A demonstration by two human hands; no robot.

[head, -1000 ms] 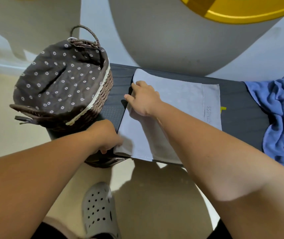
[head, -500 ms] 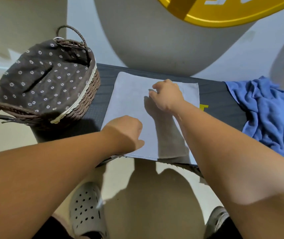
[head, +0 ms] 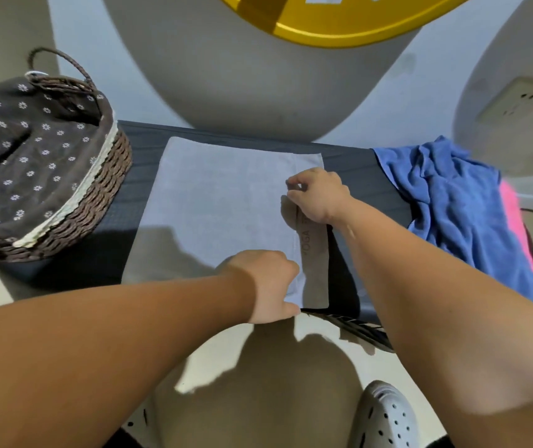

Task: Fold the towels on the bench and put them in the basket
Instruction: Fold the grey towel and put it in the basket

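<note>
A light grey towel [head: 220, 202] lies flat on the dark bench [head: 355, 169], its printed end band on the right. My right hand [head: 318, 195] rests at that band and pinches the cloth between thumb and fingertips. At the towel's near edge my left hand [head: 268, 282] has its fingers curled, thumb on the hem beside the band. A crumpled blue towel [head: 452, 215] lies at the bench's right end, over something pink [head: 511, 205]. The wicker basket [head: 110, 176], lined with brown daisy-print fabric, stands at the bench's left end.
A large grey rounded body with a yellow ring [head: 339, 30] rises behind the bench. A wall socket [head: 517, 98] is at the upper right. My grey clog [head: 385, 415] stands on the pale floor in front of the bench.
Both hands moved from the towel's left edge, by the basket, across to its right end band. The view shifted right, so more of the blue towel shows.
</note>
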